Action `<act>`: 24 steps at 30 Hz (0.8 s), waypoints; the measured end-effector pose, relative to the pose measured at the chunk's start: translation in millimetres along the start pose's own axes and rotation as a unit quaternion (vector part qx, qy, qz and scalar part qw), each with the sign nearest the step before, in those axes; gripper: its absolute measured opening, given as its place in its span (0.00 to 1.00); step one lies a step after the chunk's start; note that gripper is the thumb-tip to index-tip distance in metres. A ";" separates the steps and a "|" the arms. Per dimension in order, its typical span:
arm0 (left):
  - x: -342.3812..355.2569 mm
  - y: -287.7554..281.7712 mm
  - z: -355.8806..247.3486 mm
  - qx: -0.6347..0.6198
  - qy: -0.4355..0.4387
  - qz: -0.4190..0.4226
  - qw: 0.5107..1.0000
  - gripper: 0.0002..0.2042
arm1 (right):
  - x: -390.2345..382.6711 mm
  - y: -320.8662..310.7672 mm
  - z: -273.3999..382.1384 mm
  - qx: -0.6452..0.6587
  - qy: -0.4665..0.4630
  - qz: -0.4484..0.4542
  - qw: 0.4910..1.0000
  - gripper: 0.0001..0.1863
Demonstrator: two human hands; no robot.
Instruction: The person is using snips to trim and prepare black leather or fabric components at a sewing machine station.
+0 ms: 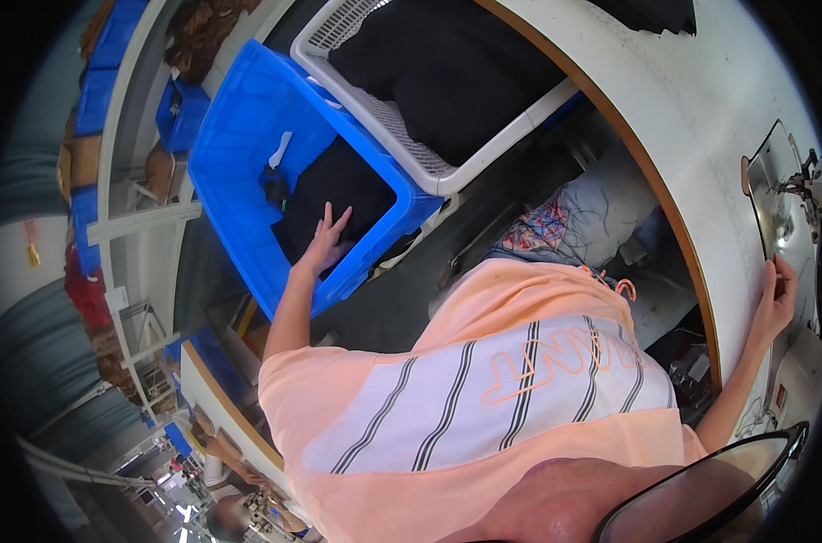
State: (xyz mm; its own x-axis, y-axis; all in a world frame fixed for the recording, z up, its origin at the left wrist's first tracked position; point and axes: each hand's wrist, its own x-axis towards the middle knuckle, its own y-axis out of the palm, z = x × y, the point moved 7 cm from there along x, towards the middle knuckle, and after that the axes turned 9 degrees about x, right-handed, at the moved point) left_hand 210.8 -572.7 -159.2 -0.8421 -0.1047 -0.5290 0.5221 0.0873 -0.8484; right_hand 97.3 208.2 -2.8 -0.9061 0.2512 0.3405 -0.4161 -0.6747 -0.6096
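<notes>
My left hand (325, 244) reaches into a blue plastic crate (234, 208), its fingers spread over black fabric (352, 185) lying inside. The fingers touch or hover just above the cloth; I cannot tell which. Far to the right, my right hand (776, 299) is at the white worktable (664, 100), beside the shiny metal plate (777, 213) of what looks like a sewing machine. Its fingertips are drawn together in a pinch, and whatever they may hold is too small to make out.
Next to the crate stands a white plastic basket (438, 181) heaped with black fabric (447, 72). The table's curved brown edge (650, 154) runs between basket and worktop. Another black piece (650, 14) lies at the table's far side. A person (230, 516) is at the lower left.
</notes>
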 end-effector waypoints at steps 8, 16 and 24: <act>48.6 -291.5 -234.2 -0.223 0.196 -0.133 0.946 0.14 | -10.4 -1.2 15.6 0.037 0.074 -0.055 0.995 0.12; 149.4 -367.9 -435.5 0.123 0.492 -0.427 0.748 0.08 | -6.0 17.2 47.8 0.044 0.162 -0.034 0.985 0.15; 153.8 -373.8 -456.3 0.135 0.469 -0.306 0.817 0.15 | 110.2 165.0 150.8 0.069 -0.219 0.136 0.964 0.26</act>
State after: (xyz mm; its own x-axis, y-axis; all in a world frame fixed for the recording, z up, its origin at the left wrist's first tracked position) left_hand -175.5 -169.4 85.1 -0.6226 0.7706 0.1363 -0.1327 0.0678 -0.9888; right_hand -59.6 19.9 42.0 -0.8488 -0.2444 0.4688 -0.1260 -0.7677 -0.6283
